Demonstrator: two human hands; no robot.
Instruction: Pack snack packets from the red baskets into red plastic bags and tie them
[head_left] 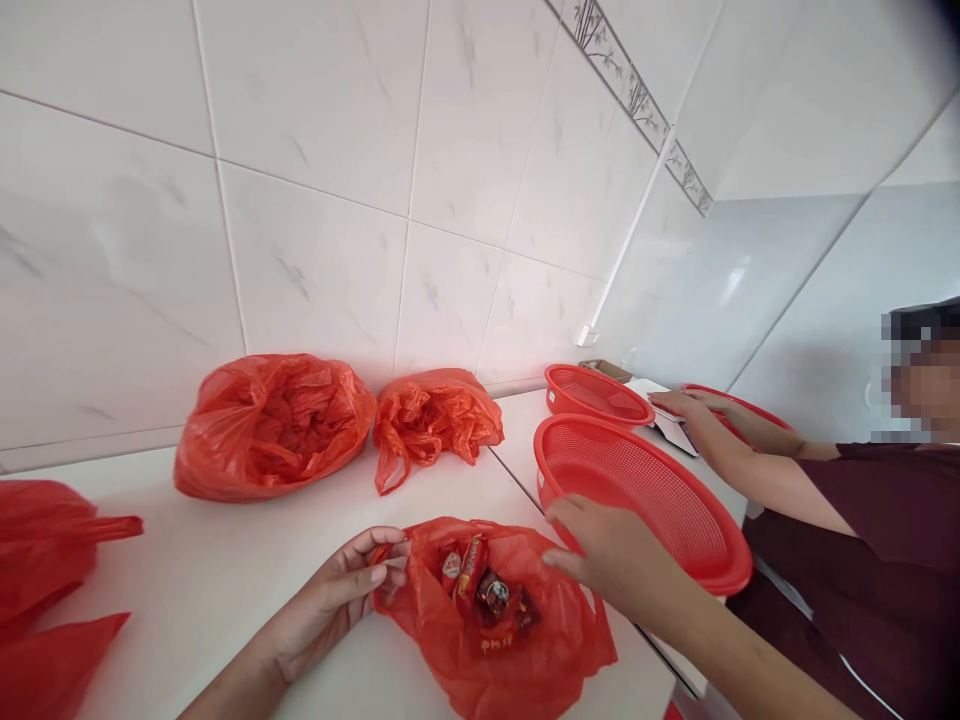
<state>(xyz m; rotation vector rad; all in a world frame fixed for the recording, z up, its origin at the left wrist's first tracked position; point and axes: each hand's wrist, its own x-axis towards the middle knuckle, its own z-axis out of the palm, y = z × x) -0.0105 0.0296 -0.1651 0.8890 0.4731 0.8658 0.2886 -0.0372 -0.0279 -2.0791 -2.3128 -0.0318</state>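
A thin red plastic bag [525, 670] lies opened up on the white table in front of me. Several small wrapped snacks [471, 570] sit inside it, one of them in a round dark packet [493, 592]. The bag's left rim is pinched between the thumb and fingers of my left hand [352, 580]. Over the right rim of the bag is my right hand [600, 550], its thumb and fingers apart with nothing visible between them. Whether its fingertips touch the plastic I cannot tell. Just behind that hand stands a large red oval basket [637, 480].
Two bunched red bags [274, 430] stand against the tiled wall, and more red plastic [45, 560] lies at far left. A smaller red basket [596, 395] is at the back. A person in a dark red top [892, 510] works at the right, hands over a white object [675, 428].
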